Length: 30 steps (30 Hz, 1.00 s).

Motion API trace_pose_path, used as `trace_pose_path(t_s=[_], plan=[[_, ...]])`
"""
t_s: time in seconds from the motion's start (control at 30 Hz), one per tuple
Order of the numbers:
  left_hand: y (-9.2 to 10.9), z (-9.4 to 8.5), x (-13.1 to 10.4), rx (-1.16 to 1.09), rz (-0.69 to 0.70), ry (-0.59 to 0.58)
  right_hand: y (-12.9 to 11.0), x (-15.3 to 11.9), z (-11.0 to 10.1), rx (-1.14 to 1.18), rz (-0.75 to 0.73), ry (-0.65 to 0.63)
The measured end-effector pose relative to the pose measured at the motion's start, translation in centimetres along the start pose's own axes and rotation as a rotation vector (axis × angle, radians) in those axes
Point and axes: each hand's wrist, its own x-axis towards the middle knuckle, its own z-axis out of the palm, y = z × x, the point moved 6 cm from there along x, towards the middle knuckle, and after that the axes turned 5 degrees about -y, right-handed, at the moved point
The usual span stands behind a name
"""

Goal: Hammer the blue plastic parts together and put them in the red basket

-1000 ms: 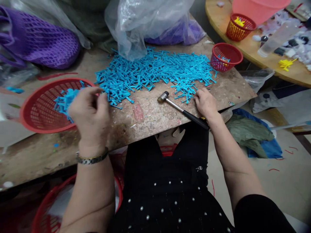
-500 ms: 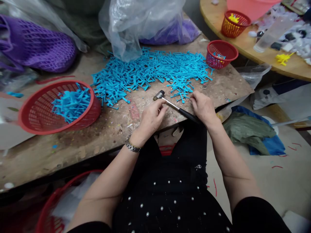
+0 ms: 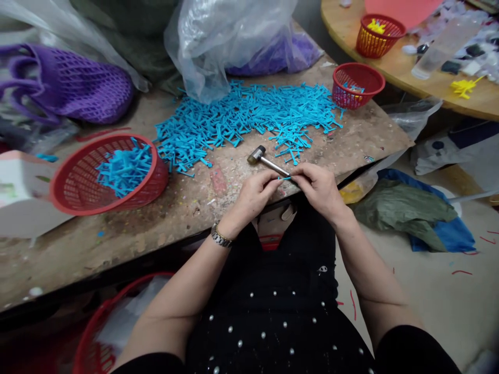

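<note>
Between the fingertips of my two hands is a small blue plastic piece (image 3: pixel 284 178), mostly hidden. My left hand (image 3: pixel 255 195) pinches its left end, and my right hand (image 3: pixel 317 188) pinches its right end. Just behind them a small mallet (image 3: pixel 275 165) lies on the worn workbench (image 3: pixel 187 202), its dark handle covered by my right hand. A wide heap of blue plastic pieces (image 3: pixel 249 114) spreads beyond the mallet. To the left, a red basket (image 3: pixel 68 182) holds more blue pieces.
A smaller red basket (image 3: pixel 358 78) stands at the bench's right end. Clear plastic bags (image 3: pixel 234 31) and a purple net bag (image 3: pixel 86 88) lie at the back. On a round table (image 3: pixel 390 65) sits a red basket with yellow pieces (image 3: pixel 376 26). Below the bench is a red tub (image 3: pixel 89 322).
My hands have come together in front of the mallet, with a blue piece now between the fingertips. The view has shifted slightly, moving the left basket rightward in the picture.
</note>
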Motion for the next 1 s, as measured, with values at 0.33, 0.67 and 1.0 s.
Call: trace_pose_path(t_s=[0.33, 0.67, 1.0], plan=[[-0.3, 0.7, -1.6, -0.638, -0.306, -0.004, 0.8, -0.3, 1.8, 0.518, 0.211, 0.17], [0.0, 1.1, -2.0, -0.473, -0.194, 0.105, 1.3, -0.8, 4.9, 0.725, 0.353, 0.219], [0.9, -5.7, 2.2, 0.593, 0.147, 0.225, 1.1, -0.9, 4.2, 0.588, 0.276, 0.25]])
